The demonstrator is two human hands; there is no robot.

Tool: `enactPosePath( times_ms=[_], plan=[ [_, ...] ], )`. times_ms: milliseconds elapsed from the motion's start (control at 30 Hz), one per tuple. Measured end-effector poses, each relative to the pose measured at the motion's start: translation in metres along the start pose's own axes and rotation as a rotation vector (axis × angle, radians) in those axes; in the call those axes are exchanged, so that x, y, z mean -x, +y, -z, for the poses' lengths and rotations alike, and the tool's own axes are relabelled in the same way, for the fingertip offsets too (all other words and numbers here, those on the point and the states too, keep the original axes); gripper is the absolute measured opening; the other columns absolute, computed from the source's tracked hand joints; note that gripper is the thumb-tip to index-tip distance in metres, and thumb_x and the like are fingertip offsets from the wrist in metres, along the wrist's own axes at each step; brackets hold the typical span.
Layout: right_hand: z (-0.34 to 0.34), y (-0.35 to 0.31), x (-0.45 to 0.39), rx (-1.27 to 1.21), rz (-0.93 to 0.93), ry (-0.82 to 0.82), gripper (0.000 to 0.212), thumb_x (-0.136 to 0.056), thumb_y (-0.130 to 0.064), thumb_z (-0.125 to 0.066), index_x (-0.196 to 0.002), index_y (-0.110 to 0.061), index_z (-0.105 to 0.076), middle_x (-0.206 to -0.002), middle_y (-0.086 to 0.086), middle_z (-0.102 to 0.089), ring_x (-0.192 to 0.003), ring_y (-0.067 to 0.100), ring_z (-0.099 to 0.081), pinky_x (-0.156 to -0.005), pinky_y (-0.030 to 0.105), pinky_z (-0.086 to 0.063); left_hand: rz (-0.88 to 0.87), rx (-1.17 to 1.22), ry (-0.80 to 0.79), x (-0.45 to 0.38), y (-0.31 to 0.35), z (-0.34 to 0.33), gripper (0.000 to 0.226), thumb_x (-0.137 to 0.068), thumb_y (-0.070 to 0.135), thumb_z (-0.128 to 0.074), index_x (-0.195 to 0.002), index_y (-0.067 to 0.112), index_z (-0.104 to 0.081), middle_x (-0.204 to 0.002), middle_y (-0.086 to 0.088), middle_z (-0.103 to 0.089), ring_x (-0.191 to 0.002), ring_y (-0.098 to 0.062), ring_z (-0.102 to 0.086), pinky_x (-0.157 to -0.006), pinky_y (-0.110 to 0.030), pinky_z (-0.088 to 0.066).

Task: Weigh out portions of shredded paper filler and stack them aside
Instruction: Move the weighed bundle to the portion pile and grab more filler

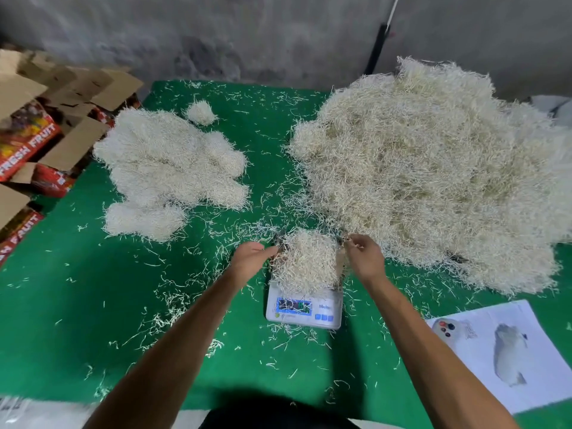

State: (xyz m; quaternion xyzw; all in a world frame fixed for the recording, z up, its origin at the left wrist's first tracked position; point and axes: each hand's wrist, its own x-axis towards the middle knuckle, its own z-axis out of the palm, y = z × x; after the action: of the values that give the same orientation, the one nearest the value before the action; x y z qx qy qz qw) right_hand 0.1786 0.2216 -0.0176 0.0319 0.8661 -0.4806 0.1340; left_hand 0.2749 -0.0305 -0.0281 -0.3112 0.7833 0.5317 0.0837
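A white digital scale (305, 311) sits on the green table with a mound of pale shredded paper (306, 261) on its pan. My left hand (252, 261) touches the mound's left side with fingers together. My right hand (363, 255) is at its right side, pinching a few strands at the fingertips. A big loose heap of shredded paper (433, 174) fills the right of the table. Several weighed portions (167, 168) lie stacked together at the left, with one small clump (201, 112) behind them.
Loose strands litter the green table (77, 305). Open red fruit cartons (37, 134) stand off the left edge. A printed sheet (507, 351) with a white phone (448, 334) on it lies at the near right. A grey wall rises behind.
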Motion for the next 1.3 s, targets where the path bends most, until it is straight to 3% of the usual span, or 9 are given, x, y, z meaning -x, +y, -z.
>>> enactPosePath(
  times_ms=[100, 200, 367, 533, 767, 967, 1067, 1200, 1300],
  plan=[
    [0.001, 0.006, 0.0, -0.068, 0.038, 0.035, 0.039, -0.105, -0.027, -0.058, -0.138, -0.006, -0.056, -0.137, 0.009, -0.062, -0.101, 0.013, -0.063, -0.087, 0.025, -0.053, -0.009, 0.09, -0.017, 0.004, -0.006, 0.005, 0.048, -0.092, 0.047, -0.069, -0.119, 0.007, -0.065, -0.089, 0.002, -0.063, -0.084, -0.016, -0.064, -0.087, -0.045, -0.061],
    [-0.003, 0.007, 0.003, -0.107, 0.037, -0.014, 0.038, -0.104, -0.032, -0.06, -0.135, -0.01, -0.057, -0.133, 0.007, -0.063, -0.12, 0.021, -0.061, -0.11, 0.042, -0.049, -0.037, 0.109, -0.047, 0.009, -0.008, 0.001, 0.058, -0.087, 0.058, -0.068, -0.125, 0.014, -0.062, -0.106, 0.004, -0.066, -0.098, -0.013, -0.067, -0.083, -0.031, -0.058],
    [-0.011, 0.009, 0.009, -0.129, 0.036, -0.02, 0.038, -0.105, -0.029, -0.058, -0.137, -0.01, -0.055, -0.137, 0.007, -0.062, -0.127, 0.024, -0.059, -0.114, 0.048, -0.046, -0.125, 0.034, -0.083, 0.015, -0.014, -0.009, 0.087, -0.075, 0.064, -0.078, -0.141, 0.016, -0.048, -0.136, -0.003, -0.058, -0.107, -0.011, -0.061, -0.092, -0.03, -0.05],
    [-0.014, 0.013, 0.011, -0.153, 0.019, -0.01, 0.037, -0.105, -0.022, -0.057, -0.14, -0.009, -0.053, -0.141, 0.008, -0.059, -0.131, 0.025, -0.056, -0.115, 0.046, -0.044, -0.226, -0.703, -0.042, 0.018, -0.016, -0.026, 0.107, -0.064, 0.063, -0.084, -0.146, 0.016, -0.034, -0.142, -0.008, -0.047, -0.124, -0.024, -0.053, -0.106, -0.046, -0.047],
    [-0.015, 0.02, 0.016, -0.15, 0.019, 0.028, 0.037, -0.106, -0.02, -0.055, -0.142, -0.011, -0.051, -0.133, -0.003, -0.059, -0.107, 0.016, -0.063, -0.079, 0.018, -0.053, -0.213, -0.408, 0.162, 0.014, -0.009, -0.037, 0.051, -0.089, 0.032, -0.076, -0.125, 0.01, -0.046, -0.094, 0.002, -0.056, -0.077, -0.011, -0.059, -0.065, -0.027, -0.053],
    [-0.021, 0.026, 0.042, -0.362, 0.072, 0.174, 0.017, -0.108, -0.023, -0.05, -0.108, -0.013, -0.064, -0.092, -0.004, -0.073, -0.078, 0.007, -0.066, -0.078, 0.035, -0.061, -0.271, -0.368, 0.244, 0.023, -0.039, -0.036, 0.035, -0.092, 0.017, -0.072, -0.115, 0.015, -0.045, -0.098, 0.004, -0.054, -0.074, -0.001, -0.051, -0.057, -0.013, -0.036],
    [-0.027, 0.035, 0.061, -0.619, 0.044, 0.026, 0.04, -0.111, -0.028, -0.043, -0.101, 0.004, -0.065, -0.08, 0.009, -0.071, -0.067, 0.021, -0.063, -0.065, 0.033, -0.057, -0.216, -0.242, 0.228, 0.027, -0.056, -0.039, 0.021, -0.093, 0.015, -0.068, -0.094, 0.008, -0.048, -0.077, 0.001, -0.052, -0.064, -0.009, -0.05, -0.053, -0.017, -0.04],
    [-0.063, 0.052, 0.089, -0.555, -0.023, -0.381, 0.041, -0.112, -0.025, -0.041, -0.108, 0.005, -0.069, -0.094, 0.02, -0.074, -0.083, 0.038, -0.069, -0.085, 0.047, -0.061, -0.055, 0.084, 0.205, 0.036, -0.07, -0.043, 0.031, -0.105, 0.029, -0.045, -0.079, 0.011, -0.046, -0.07, -0.001, -0.048, -0.061, -0.019, -0.052, -0.041, -0.017, -0.039],
    [-0.101, 0.062, 0.102, -0.526, -0.09, -0.568, 0.031, -0.111, -0.017, -0.043, -0.122, -0.002, -0.068, -0.114, 0.014, -0.076, -0.107, 0.031, -0.073, -0.099, 0.042, -0.057, 0.03, 0.139, 0.232, 0.039, -0.073, -0.048, 0.04, -0.109, 0.038, -0.032, -0.086, 0.009, -0.05, -0.075, -0.004, -0.049, -0.062, -0.017, -0.048, -0.049, -0.024, -0.041]
  ],
)
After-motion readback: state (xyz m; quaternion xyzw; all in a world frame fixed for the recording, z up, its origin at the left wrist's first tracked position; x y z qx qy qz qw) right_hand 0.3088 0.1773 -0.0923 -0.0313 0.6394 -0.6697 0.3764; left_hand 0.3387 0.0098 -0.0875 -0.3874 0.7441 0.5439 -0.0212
